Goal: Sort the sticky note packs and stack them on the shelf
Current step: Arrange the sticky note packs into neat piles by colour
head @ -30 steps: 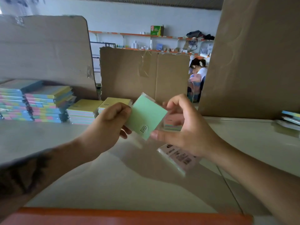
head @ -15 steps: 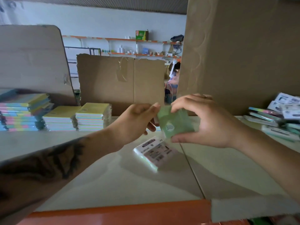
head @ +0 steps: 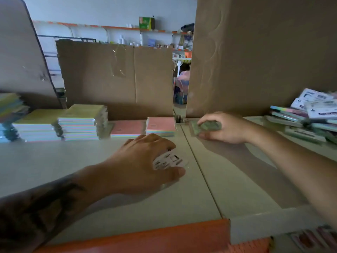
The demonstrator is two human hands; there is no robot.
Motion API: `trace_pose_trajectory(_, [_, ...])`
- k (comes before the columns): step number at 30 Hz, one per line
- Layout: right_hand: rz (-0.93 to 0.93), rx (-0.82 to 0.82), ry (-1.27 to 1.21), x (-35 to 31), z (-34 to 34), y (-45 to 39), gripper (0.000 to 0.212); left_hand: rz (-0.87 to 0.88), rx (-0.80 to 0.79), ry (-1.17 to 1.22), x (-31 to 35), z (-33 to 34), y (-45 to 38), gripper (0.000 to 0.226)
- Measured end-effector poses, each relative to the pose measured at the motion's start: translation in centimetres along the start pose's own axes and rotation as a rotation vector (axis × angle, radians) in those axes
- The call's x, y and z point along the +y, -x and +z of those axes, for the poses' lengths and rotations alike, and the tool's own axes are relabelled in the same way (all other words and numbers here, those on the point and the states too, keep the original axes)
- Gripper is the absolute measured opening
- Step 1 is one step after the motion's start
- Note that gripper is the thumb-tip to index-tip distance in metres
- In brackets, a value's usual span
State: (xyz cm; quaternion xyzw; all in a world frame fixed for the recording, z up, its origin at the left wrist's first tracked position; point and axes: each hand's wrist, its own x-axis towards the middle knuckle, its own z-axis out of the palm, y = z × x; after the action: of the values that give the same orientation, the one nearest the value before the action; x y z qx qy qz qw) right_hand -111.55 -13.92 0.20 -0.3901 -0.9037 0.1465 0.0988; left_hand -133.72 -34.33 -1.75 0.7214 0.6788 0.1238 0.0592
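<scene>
- The shelf (head: pixel 237 179) carries everything; a seam in its surface runs between the two hands, and cardboard panels (head: pixel 116 79) stand behind.
- Sorted stacks (head: pixel 82 123) line the back, up and to the left of the left grip: multicolour piles at the far left, then yellow-topped ones, then two low pink piles (head: pixel 160 126) nearest the seam.
- An unsorted heap (head: pixel 310 115) of packs lies well to the right of the right grip.
- The right hand (head: pixel 226 127) has come down from mid-air to the back of the shelf, just right of the seam. Its grip is curled round a green pack (head: pixel 206 126), fingers over the top and thumb below, with the pack at or just on the surface; contact is hard to tell through the blur.
- The left hand (head: pixel 145 165), which a second ago was up at the green pack, has dropped onto the label-side-up pack (head: pixel 169 159) lying in front of the pink piles. Its grip is half closed, fingers over the far edge and thumb along the near edge.
- What this suggests: the green pack seems to be starting a new pile beside the pink ones, and the labelled pack is next in line. That one probably needs turning over so its colour shows before it is matched to a stack.
</scene>
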Motion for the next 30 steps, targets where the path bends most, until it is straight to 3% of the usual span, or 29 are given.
trace_pose_trajectory(6, [0.007, 0.037, -0.013, 0.2, 1.1, -0.7, 0.044, 0.003, -0.052, 0.003, -0.2, -0.3, -0.1, 0.089])
trace_pose_trajectory(14, [0.032, 0.009, -0.06, -0.6, 1.3, -0.9, 0.043, -0.014, -0.055, -0.05, -0.2, -1.5, 0.9, 0.112])
trace_pose_trajectory(19, [0.015, 0.097, 0.119, -1.6, 0.7, -0.1, 0.064, -0.053, -0.034, -0.152, -0.3, -2.7, 1.4, 0.105])
trace_pose_trajectory(22, [-0.168, 0.181, 0.084, -4.0, 0.2, 0.8, 0.059, -0.047, -0.021, -0.037, -0.5, -3.1, 1.2, 0.082])
trace_pose_trajectory(26, [-0.322, -0.042, -0.114, -7.8, -0.4, 1.7, 0.028, -0.119, 0.037, 0.289, -1.9, -3.5, 0.2, 0.057])
trace_pose_trajectory(28, [-0.336, -0.142, -0.259, -8.8, -0.4, 1.6, 0.027, -0.151, 0.116, 0.411, -2.4, -3.8, -0.3, 0.058])
trace_pose_trajectory(30, [-0.346, -0.136, -0.308, -9.2, 0.2, 1.4, 0.032, -0.182, 0.142, 0.518, -2.6, -4.1, -0.5, 0.064])
